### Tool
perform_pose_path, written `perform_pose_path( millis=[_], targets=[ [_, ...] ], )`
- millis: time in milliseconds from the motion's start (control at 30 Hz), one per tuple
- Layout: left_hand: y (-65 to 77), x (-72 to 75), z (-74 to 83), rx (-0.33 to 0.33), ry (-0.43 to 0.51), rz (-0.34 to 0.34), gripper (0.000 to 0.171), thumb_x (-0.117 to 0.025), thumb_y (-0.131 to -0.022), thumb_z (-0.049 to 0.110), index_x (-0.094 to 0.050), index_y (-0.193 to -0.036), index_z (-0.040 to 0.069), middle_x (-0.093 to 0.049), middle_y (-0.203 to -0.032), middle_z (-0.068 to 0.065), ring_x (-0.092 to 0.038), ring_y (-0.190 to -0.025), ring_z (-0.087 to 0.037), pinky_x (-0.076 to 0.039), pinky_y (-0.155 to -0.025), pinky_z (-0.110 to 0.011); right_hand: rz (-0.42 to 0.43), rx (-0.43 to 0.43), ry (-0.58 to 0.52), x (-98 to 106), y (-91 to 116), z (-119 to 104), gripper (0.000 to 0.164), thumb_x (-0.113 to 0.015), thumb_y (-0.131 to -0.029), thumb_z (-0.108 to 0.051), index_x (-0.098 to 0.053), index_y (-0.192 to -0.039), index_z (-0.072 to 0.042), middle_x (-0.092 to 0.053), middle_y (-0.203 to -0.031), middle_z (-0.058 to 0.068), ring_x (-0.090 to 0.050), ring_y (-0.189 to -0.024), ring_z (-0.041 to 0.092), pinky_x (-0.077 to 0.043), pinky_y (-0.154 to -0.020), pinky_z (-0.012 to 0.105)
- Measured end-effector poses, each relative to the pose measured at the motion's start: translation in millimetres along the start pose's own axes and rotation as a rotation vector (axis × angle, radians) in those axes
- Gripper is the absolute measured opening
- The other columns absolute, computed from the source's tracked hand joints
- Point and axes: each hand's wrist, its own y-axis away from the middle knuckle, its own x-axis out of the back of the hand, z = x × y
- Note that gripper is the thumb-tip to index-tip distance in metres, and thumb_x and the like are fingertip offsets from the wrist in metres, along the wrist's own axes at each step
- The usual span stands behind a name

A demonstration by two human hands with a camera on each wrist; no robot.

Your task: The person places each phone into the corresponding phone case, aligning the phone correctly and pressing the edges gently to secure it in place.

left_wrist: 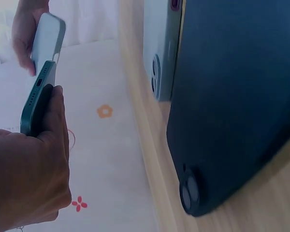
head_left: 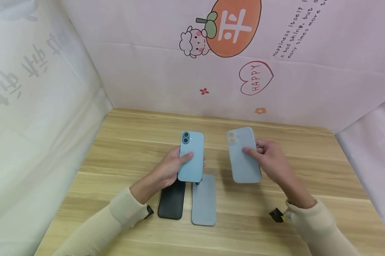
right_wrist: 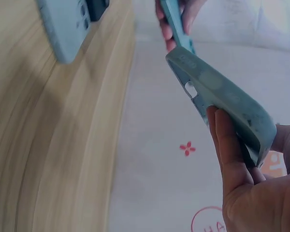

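My left hand (head_left: 171, 167) grips a light blue phone (head_left: 195, 167) by its sides, thumb across its back, with the two camera lenses at the top left. In my right hand (head_left: 274, 158) is a pale translucent phone case (head_left: 245, 163), pinched at its right edge with the thumb on its back; its camera cutouts are at the top left. In the right wrist view the case (right_wrist: 222, 92) shows its raised side wall and the fingers reach along it. Both things are held above the table, side by side and apart.
On the wooden table (head_left: 294, 156) lie a black phone (head_left: 171, 202) and a light grey-blue phone (head_left: 204, 202), side by side below my left hand, which partly covers the black one. A printed white cloth (head_left: 167, 81) rises behind the table's far edge.
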Motion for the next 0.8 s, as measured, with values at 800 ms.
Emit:
perform_pose_path(
  millis=[800],
  targets=[
    [7.3, -15.6, -17.4, 0.021, 0.097, -0.096, 0.056, -0.036, -0.117, 0.036, -0.027, -0.165, 0.009, -0.043, -0.161, -0.016, -0.038, -0.152, -0.029, -0.032, -0.125, -0.054, -0.097, -0.040, -0.196, -59, -7, -31, 0.040, -0.074, -0.101, -0.022, -0.068, -0.134, 0.000, -0.080, -0.104, 0.014, -0.078, -0.096, 0.019, -0.065, -0.081, 0.032]
  ],
)
